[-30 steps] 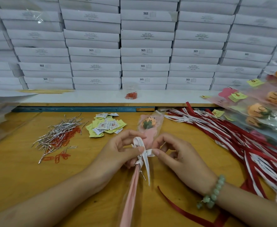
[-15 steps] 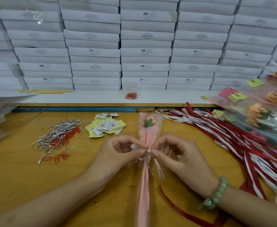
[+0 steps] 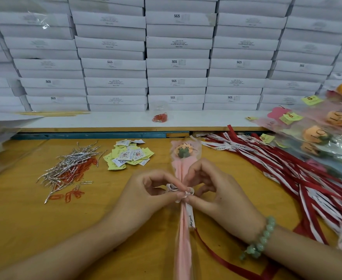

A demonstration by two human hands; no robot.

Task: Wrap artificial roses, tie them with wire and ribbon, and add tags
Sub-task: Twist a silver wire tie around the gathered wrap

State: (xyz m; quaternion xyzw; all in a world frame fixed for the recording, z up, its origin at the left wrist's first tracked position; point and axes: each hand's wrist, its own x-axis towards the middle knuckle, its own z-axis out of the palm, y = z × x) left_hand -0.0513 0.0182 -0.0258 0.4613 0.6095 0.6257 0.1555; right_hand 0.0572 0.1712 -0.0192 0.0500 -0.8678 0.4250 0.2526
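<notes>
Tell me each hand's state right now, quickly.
Left hand: pinching one loop of the white ribbon.
Right hand: pinching the other loop.

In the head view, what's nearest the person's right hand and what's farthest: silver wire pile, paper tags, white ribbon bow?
1. white ribbon bow, pinched at the fingertips of the right hand.
2. paper tags, up and to the left.
3. silver wire pile, farther left.
</notes>
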